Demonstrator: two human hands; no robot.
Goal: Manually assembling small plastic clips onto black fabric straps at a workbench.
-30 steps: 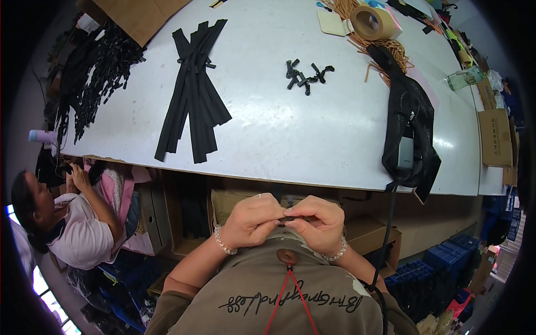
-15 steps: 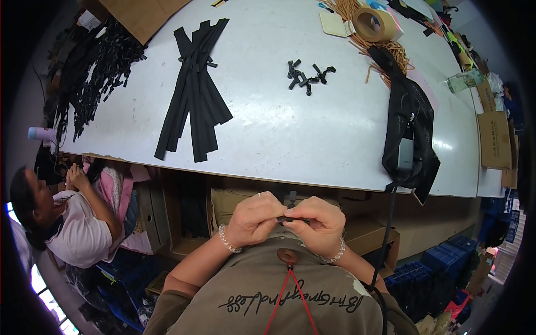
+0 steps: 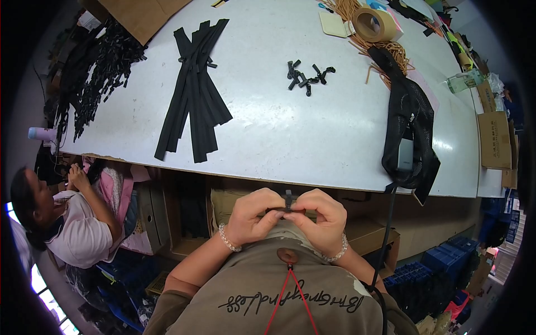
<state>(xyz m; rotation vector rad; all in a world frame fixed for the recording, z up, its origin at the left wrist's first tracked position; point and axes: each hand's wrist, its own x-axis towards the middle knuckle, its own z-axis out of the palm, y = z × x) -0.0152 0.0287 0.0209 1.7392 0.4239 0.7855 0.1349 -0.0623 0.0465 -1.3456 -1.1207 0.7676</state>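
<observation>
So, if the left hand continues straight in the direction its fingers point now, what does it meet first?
The left hand points toward the person's right, so it would meet the right hand at once. Their fingertips already pinch the same small black piece between them.

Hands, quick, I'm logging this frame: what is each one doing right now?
Left hand: closed, pinching the small black strap piece at chest height.
Right hand: closed, pinching the same piece from the other side.

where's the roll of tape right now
In the head view, the roll of tape sits at the far right end of the white table, beside the tan cords and above the black mesh bag.
</observation>
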